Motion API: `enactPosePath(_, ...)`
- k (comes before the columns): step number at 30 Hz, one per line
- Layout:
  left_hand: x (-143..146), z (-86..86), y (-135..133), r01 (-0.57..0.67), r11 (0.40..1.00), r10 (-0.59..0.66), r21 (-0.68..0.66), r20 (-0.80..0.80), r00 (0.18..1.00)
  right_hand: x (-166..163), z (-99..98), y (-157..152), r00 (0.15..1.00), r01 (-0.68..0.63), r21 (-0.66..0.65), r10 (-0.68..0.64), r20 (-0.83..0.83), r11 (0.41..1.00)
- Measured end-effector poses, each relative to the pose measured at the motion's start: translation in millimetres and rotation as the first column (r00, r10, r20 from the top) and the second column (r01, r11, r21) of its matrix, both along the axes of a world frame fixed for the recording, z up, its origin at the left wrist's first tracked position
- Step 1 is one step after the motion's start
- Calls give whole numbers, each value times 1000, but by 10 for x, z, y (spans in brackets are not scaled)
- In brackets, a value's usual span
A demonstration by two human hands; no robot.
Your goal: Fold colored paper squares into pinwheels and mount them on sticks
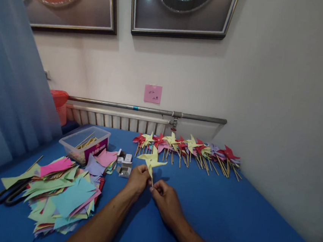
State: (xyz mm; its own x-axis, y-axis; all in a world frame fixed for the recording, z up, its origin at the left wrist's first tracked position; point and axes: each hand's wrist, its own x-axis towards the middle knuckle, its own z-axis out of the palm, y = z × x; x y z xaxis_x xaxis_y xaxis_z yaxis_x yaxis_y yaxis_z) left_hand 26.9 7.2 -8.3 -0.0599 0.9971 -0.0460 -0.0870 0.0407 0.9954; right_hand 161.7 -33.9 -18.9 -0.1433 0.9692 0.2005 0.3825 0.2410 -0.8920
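A pale yellow paper pinwheel (155,160) stands upright over the blue table, its centre pin facing me. My left hand (138,179) is closed on it, fingers pinching its stick just below the paper blades. Lower on the same stick, the thumb and fingertips of my right hand (168,201) are pinched together at its bottom end. Most of the stick is hidden by my fingers. Just beyond my left hand lie two small open cardboard boxes, the nearer box (124,169) holding something too small to make out.
Finished pinwheels (192,143) in several colours lie in a row at the back. A pile of cut coloured paper (71,196) covers the left, with black-handled scissors (11,194) beside it. Behind stands a clear plastic tub (103,132) with sticks. A radiator (112,121) lines the wall.
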Motion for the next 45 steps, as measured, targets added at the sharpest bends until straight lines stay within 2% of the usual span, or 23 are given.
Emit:
enactPosePath(8, 7, -4, 13, -29, 999, 30, 14, -16, 999, 13, -19, 5, 999, 39, -4, -39, -9, 999)
enactPosePath(23, 43, -84, 3, -14, 999, 13, 45, 28, 1000, 61, -101, -15, 968, 183, 23, -184, 172, 983)
enactPosePath(28, 60, -85, -13, 5, 1000, -5, -2, 65, 998, 131, -94, 16, 955, 188, 33, -191, 228, 982)
enactPosePath(30, 65, -99, -12, 6, 1000, -6, -26, 26, 1000, 210, -76, 51, 943, 185, 35, -188, 274, 982)
enactPosePath(33, 79, -135, -8, 25, 999, -29, -44, -93, 995, 492, -16, 163, 917, 216, 49, -220, 333, 975)
enactPosePath(36, 101, -168, -19, 70, 997, -77, -40, -196, 978, 1009, 131, 373, 839, 335, 74, -333, 429, 939)
enactPosePath(41, 122, -210, -47, 151, 989, -140, 3, -344, 928, 2005, 493, 817, 591, 593, 128, -538, 601, 795)
enactPosePath(43, 123, -231, -49, 156, 988, -142, 7, -365, 920, 2274, 586, 955, 509, 663, 118, -560, 654, 740)
enactPosePath(45, 122, -254, -45, 158, 987, -144, 8, -378, 915, 2433, 623, 1057, 464, 699, 100, -557, 689, 708)
